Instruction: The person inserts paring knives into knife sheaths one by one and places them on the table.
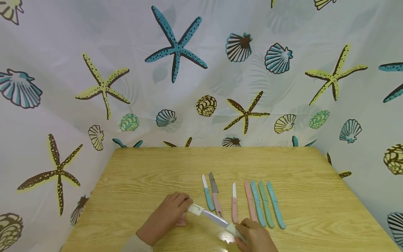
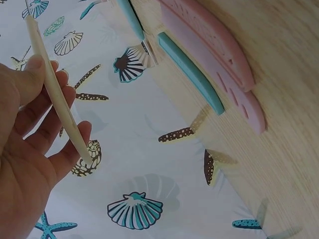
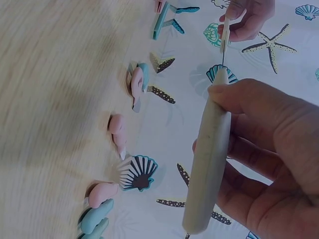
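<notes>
My right hand (image 1: 256,236) grips the pale handle (image 3: 207,164) of a small knife, thumb along its upper end. The knife's shiny blade (image 1: 215,218) lies bare between the two hands, slanting up to the left. At its far end my left hand (image 1: 170,213) pinches a cream blade cover (image 2: 60,102) between thumb and fingers. Whether the blade tip is still inside the cover cannot be told. Below the left hand, pink covers (image 2: 209,45) and a teal cover (image 2: 192,72) lie on the table, mostly hidden in the head view.
Behind the hands lie three bare knives: one blue-handled (image 1: 208,199), one pink with a grey blade (image 1: 216,203), one smaller pink (image 1: 234,210). To their right, several covered knives stand in a row, pink (image 1: 250,201), green (image 1: 266,204) and blue (image 1: 276,206). A patterned cloth surrounds the wooden table (image 1: 141,168).
</notes>
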A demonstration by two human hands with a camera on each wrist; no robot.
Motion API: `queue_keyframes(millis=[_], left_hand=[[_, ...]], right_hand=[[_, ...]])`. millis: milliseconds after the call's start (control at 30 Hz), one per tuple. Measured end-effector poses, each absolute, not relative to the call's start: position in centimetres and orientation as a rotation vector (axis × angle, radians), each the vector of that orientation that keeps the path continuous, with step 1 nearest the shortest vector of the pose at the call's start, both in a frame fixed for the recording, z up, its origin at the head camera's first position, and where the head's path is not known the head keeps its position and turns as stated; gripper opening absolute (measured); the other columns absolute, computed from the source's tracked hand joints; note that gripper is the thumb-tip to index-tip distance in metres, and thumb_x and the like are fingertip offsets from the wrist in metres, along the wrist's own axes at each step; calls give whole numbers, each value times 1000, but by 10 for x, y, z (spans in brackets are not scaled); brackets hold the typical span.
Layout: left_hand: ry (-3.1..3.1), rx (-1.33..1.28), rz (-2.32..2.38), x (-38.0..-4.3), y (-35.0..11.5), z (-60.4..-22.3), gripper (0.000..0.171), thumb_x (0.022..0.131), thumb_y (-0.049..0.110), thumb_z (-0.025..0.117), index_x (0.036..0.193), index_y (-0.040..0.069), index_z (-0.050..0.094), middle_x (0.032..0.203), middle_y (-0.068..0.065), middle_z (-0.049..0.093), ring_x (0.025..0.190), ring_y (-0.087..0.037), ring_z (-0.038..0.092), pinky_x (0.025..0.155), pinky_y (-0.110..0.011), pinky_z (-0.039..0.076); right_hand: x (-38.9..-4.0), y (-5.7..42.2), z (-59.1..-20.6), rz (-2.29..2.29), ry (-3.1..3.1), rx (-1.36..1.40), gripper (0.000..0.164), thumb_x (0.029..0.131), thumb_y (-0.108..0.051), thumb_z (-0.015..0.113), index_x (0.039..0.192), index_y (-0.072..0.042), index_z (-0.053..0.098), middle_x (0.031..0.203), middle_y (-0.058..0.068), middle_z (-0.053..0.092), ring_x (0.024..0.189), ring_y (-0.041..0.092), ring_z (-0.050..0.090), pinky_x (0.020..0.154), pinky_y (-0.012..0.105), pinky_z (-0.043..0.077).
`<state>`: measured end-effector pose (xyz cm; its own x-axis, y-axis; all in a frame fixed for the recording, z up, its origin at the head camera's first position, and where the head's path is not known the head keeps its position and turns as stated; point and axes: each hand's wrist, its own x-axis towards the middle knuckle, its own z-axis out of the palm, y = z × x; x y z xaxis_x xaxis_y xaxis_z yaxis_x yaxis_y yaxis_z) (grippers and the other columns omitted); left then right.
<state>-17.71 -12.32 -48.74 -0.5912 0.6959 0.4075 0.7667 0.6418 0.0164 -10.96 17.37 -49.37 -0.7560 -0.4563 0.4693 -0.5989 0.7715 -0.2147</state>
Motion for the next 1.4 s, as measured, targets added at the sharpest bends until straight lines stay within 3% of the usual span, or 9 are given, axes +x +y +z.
queue_keyframes(millis=[233,433,667,900,1167,1400], left_hand=[[-2474,-1184,-277,-179,-120,-485,61,66,35,85,116,10,61,113,0,56,102,-16,54,87,-34,50],[-2460,-1231,-276,-177,-115,-485,67,61,27,89,119,10,60,116,0,56,105,-17,52,89,-34,49],[-2460,-1228,-251,-175,-111,-488,65,62,18,90,118,12,60,115,2,55,107,-14,52,92,-30,48],[-2394,-1221,-219,-175,-105,-489,53,68,6,84,115,12,61,113,2,56,104,-15,54,88,-30,49],[-2350,-1232,-208,-173,-98,-488,34,81,11,76,112,11,62,111,2,57,102,-14,54,88,-29,49],[-2315,-1231,-204,-169,-94,-489,32,80,11,76,109,11,63,108,2,57,100,-13,55,86,-29,50]], right_hand=[[-109,170,-495,543,-2529,794,27,57,-7,87,79,0,73,75,2,62,59,8,54,52,11,44],[-110,164,-495,556,-2531,780,26,59,-8,86,80,0,73,76,1,61,60,5,53,52,11,44],[-113,160,-494,536,-2484,806,25,58,-7,86,78,-3,72,75,0,60,60,4,50,51,11,42],[-116,156,-492,529,-2461,813,25,58,-7,85,79,-4,73,75,-1,60,60,3,48,50,10,39],[-117,152,-491,536,-2450,812,25,58,-8,86,79,-5,73,75,-2,58,61,1,44,51,10,38],[-119,149,-493,530,-2415,840,27,57,-8,87,80,-5,73,75,-3,58,61,1,45,52,9,37]])
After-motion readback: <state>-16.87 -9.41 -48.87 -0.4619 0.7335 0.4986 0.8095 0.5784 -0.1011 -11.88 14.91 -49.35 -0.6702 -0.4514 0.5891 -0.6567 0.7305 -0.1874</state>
